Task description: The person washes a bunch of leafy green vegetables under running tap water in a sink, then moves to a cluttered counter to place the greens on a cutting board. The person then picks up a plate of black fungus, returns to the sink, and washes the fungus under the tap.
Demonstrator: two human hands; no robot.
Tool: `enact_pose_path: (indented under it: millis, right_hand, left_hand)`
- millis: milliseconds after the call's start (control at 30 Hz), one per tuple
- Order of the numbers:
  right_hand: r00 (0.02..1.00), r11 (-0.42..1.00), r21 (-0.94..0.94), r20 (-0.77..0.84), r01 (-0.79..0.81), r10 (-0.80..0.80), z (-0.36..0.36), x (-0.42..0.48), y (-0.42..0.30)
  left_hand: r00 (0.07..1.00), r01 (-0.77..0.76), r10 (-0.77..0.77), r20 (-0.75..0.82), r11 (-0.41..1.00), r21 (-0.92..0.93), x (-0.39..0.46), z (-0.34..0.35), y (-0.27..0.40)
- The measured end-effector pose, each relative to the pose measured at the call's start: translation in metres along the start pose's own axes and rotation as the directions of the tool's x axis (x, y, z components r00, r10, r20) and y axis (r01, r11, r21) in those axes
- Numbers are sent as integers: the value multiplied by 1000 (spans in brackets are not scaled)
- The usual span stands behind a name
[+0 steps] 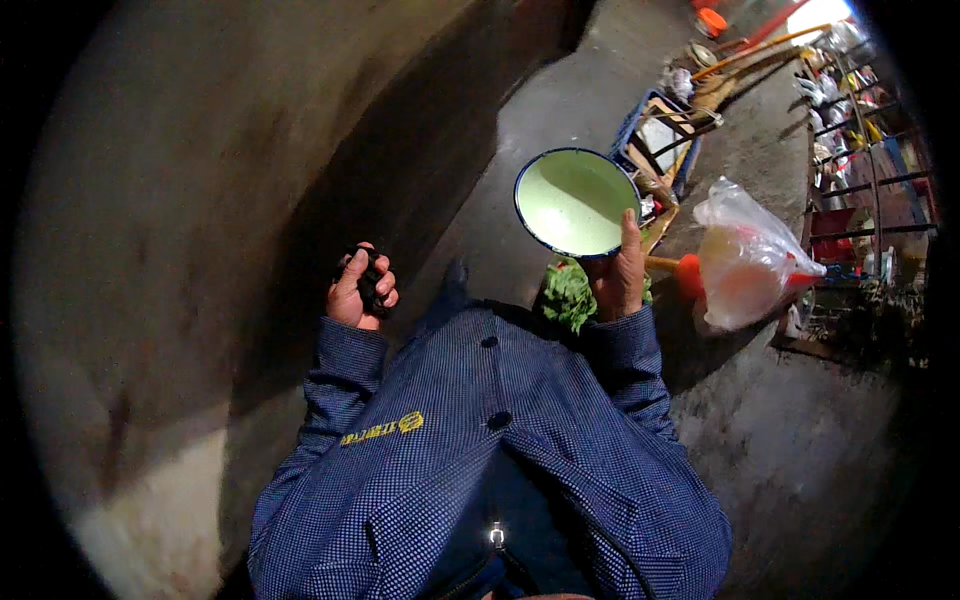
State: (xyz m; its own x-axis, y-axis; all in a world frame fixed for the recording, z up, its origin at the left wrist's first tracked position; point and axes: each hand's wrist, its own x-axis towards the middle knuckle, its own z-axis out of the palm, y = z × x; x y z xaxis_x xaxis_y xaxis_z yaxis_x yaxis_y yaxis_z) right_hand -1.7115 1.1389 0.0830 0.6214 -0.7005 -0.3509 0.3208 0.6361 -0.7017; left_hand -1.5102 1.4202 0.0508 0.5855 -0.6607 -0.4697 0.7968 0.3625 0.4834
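My right hand [621, 274] grips a round enamel bowl [574, 214] by its near right edge, the thumb over the dark blue rim. The bowl is pale green inside, tilted toward me, with shadow across its upper part and nothing visible in it. My left hand [360, 291] is closed around a dark, lumpy clump [370, 283]; its material cannot be made out. Both hands are held apart in front of my checked jacket. Green leafy vegetables [568, 294] show below the bowl, partly hidden behind my right hand.
A large, stained wall [165, 225] rises along my left. To the right are a blue plastic crate [626, 139] with things in it, a clear plastic bag [750, 262] and a metal rack [874, 187] full of clutter. Wooden poles [761, 51] lie farther off on the concrete floor [540, 112].
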Motion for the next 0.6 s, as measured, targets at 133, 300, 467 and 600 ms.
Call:
enact_pose_path:
  millis: [133, 300, 467, 600]
  right_hand:
    - [955, 951, -221, -159, 214, -252, -4, 74, -22]
    - [924, 737, -621, -53, 266, -379, 18, 144, -51]
    - [911, 696, -683, -108, 222, -397, -17, 264, -104]
    - [878, 727, -607, -98, 321, -469, -49, 373, -177]
  left_hand:
    - [988, 146, -151, 14, 971, 192, 128, 72, 15]
    - [954, 185, -258, 152, 906, 380, 289, 194, 8]
    - [908, 277, -386, 162, 844, 460, 425, 310, -43]
    - [874, 372, -451, 180, 860, 350, 511, 383, -77]
